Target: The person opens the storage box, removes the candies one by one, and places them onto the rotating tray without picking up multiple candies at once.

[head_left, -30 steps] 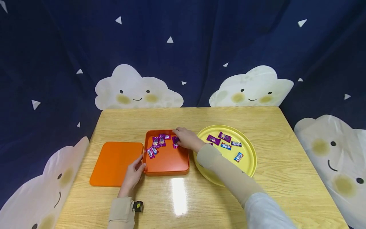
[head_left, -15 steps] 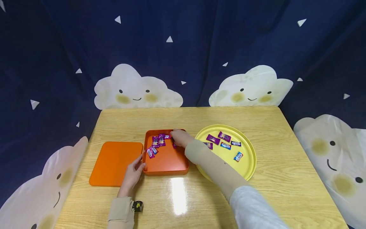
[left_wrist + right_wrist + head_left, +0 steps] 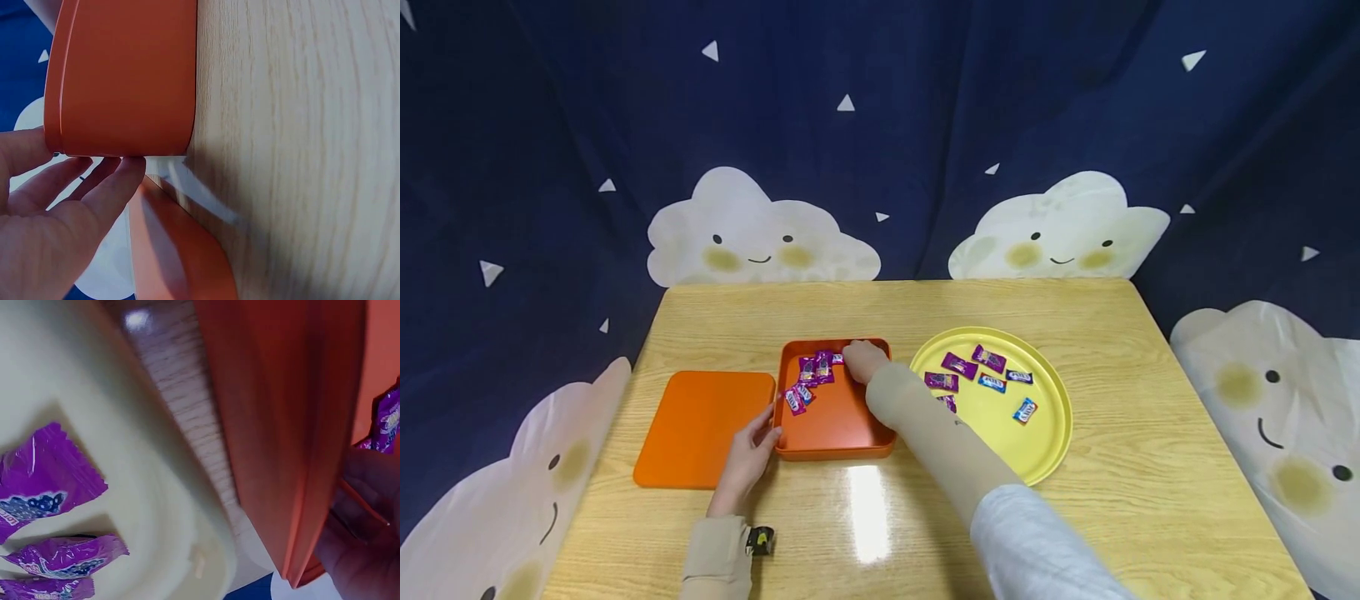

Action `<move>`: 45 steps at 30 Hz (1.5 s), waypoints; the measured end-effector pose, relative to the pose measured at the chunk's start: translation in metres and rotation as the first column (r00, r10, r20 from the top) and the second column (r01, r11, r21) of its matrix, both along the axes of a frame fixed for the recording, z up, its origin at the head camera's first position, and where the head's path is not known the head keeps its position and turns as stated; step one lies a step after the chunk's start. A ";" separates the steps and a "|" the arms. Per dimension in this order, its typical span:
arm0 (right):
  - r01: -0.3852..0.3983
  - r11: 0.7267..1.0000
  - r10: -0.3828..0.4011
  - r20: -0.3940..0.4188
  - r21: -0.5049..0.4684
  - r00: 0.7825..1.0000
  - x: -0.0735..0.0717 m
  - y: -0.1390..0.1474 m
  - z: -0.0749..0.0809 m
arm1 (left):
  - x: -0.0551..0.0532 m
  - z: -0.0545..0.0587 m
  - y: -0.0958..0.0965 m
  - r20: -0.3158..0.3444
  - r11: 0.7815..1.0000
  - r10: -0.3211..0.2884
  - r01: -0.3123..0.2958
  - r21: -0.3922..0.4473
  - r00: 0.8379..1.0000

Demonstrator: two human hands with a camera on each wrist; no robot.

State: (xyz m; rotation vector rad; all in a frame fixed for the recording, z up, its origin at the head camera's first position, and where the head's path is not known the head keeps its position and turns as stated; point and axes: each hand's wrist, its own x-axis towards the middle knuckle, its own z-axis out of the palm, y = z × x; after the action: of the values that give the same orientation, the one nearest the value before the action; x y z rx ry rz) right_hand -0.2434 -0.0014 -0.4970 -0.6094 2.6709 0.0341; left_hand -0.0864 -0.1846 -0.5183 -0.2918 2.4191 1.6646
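Observation:
My left hand (image 3: pixel 747 462) touches the left wall of a square orange-red box (image 3: pixel 835 425), fingers fairly straight. In the left wrist view its fingertips (image 3: pixel 131 169) lie against the box's outer side. My right hand (image 3: pixel 861 358) reaches into the box's far right corner, its fingers mostly hidden; I cannot tell whether they hold a candy. Several purple and pink wrapped candies (image 3: pixel 807 372) lie in the box, to the left of that hand. A purple candy (image 3: pixel 387 419) shows close to the right hand in the right wrist view.
A round yellow tray (image 3: pixel 1007 446) stands right of the box under my right forearm. Several purple candies (image 3: pixel 958 365) and a few blue ones (image 3: pixel 992 382) lie on it. A flat orange lid (image 3: pixel 700 429) lies left of the box. A curtain with clouds hangs behind the table (image 3: pixel 1150 400).
My right hand has moved left inside the box and now covers the purple candy seen there earlier. The forearm's shift left uncovers more candies on the tray. My left hand has stayed put.

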 end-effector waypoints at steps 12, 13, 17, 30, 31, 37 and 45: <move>0.027 1.000 -0.027 -0.003 0.007 1.000 0.002 -0.001 -0.001 | 0.000 -0.002 0.001 -0.016 1.000 -0.001 0.001 -0.025 1.000; 0.029 1.000 -0.029 -0.002 0.012 1.000 0.002 -0.001 -0.002 | 0.000 -0.002 0.001 -0.018 1.000 -0.003 0.003 -0.025 1.000; 0.019 0.999 -0.019 0.000 0.032 1.000 0.000 -0.001 -0.004 | 0.000 -0.001 0.001 -0.020 1.000 -0.008 0.007 -0.025 1.000; -0.060 0.993 0.063 -0.030 0.102 0.998 0.002 0.002 -0.002 | 0.000 -0.002 0.002 -0.014 0.999 -0.004 0.003 -0.032 1.000; -0.071 0.992 0.075 -0.033 0.103 0.997 0.002 0.003 -0.001 | 0.000 -0.002 0.002 -0.016 1.000 -0.003 0.003 -0.028 1.000; -0.084 0.996 0.084 -0.029 -0.015 0.996 0.003 0.003 0.004 | 0.000 -0.002 0.001 -0.020 1.000 0.001 -0.001 -0.005 1.000; -0.183 0.967 0.176 -0.055 -0.180 0.983 0.005 0.001 0.020 | 0.001 -0.002 0.000 -0.024 1.000 0.000 0.000 -0.016 1.000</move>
State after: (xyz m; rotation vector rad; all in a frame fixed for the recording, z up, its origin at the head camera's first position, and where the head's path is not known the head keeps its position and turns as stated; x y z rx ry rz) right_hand -0.2381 -0.0004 -0.4766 -0.9171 2.6660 -0.1544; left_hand -0.0857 -0.1844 -0.5201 -0.2758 2.4502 1.6589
